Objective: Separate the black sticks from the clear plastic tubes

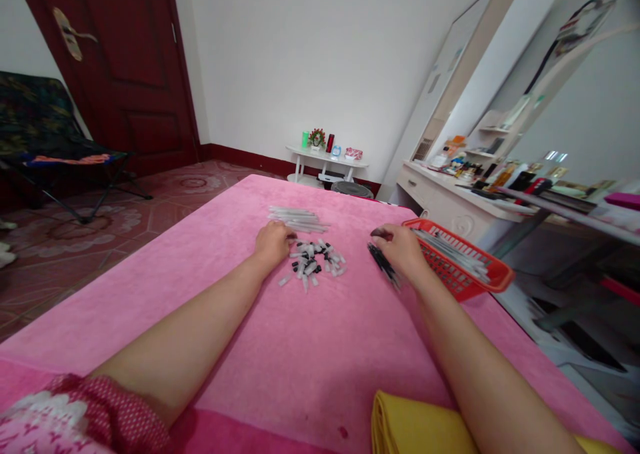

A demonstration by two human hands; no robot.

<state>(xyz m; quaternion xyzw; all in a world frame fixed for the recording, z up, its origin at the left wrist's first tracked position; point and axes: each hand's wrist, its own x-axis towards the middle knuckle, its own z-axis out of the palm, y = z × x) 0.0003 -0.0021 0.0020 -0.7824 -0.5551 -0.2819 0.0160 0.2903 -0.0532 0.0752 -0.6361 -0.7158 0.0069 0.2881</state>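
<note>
My left hand [273, 243] rests on the pink cloth [310, 347], fingers curled, touching the left edge of a heap of small clear and black pen caps [316, 262]. Whether it grips one is hidden. Beyond it lies a bundle of clear pen barrels [296, 218]. My right hand [404, 249] lies over a bunch of thin black pen refills [384, 265], fingers closed around some of them. It sits just left of a red plastic basket [463, 282] that holds several finished pens.
A yellow object [415, 427] sits at the near edge of the cloth. A white dressing table [450, 201] with bottles and a mirror stands to the right. A small white side table [327, 161] is at the back, a folding chair [45, 141] and door at the left.
</note>
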